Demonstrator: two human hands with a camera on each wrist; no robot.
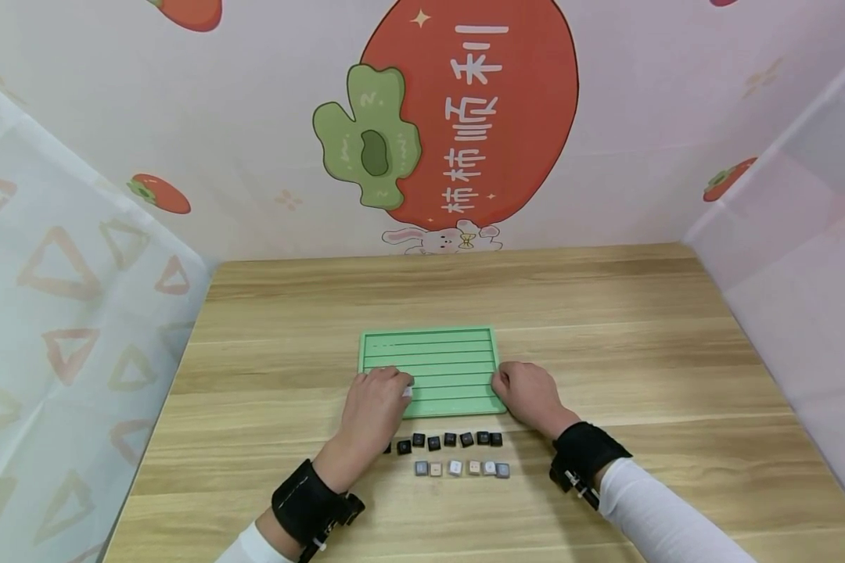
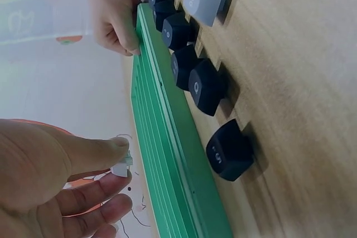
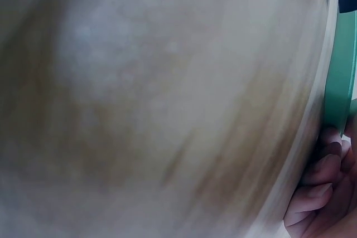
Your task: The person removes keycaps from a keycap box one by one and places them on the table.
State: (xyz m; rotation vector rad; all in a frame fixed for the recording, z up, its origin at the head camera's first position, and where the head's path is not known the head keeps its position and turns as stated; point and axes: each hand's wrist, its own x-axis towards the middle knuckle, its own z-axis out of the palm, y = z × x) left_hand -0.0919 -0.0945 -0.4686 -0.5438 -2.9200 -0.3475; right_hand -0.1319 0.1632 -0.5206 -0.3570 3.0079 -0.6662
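Between thumb and forefinger, my left hand pinches a small white keycap, held over the left part of a green grooved tray. In the left wrist view its other fingers are loosely bent. My right hand grips the tray's right edge, thumb on top and fingers curled at the side. Most of that hand is out of frame in the right wrist view. A row of several black keycaps lies just in front of the tray; my left hand partly hides the leftmost one in the head view.
Nearer the front, a second row holds several white, beige and grey keycaps. Everything lies on a wooden table. A printed cloth backdrop rises behind the table, with more cloth along both sides.
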